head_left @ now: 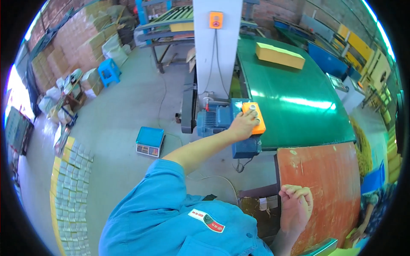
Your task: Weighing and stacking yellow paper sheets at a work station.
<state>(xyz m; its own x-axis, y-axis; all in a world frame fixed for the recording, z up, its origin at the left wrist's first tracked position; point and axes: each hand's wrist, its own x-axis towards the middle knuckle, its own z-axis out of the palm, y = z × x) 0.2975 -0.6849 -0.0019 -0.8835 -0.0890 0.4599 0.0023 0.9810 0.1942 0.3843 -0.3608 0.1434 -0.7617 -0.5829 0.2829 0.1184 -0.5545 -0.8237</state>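
**Control Box Operation at the Conveyor Edge**

Beside the green conveyor belt (294, 102), at its near left edge, an orange control box (255, 118) is mounted above a blue motor (215, 119). The left hand (242, 124) is extended forward from a blue sleeve (162, 200) and is laid over the left part of the box. The fingers (252, 115) are spread across the top face, touching it at or just beside a pale round button (253, 107). Nothing is grasped by this hand; it is held loosely open, in a pressing posture rather than a clenched one.

The right hand (295, 207) is rested on the near edge of a worn red tabletop (329, 179), well apart from the control box. Its fingers are curled over the edge in a light bracing hold; no loose object is held.

A yellow carton (279, 55) lies on the far part of the belt, well apart from both hands. A blue weighing scale (149, 141) stands on the floor to the left, near stacked flat packets (70, 192).

The step in hand is judged to be button actuation on the control box. Whether the button is fully depressed cannot be told. The next move is judged to call for firm downward fingertip pressure, kept centred on the button, while the body is steadied at the tabletop.
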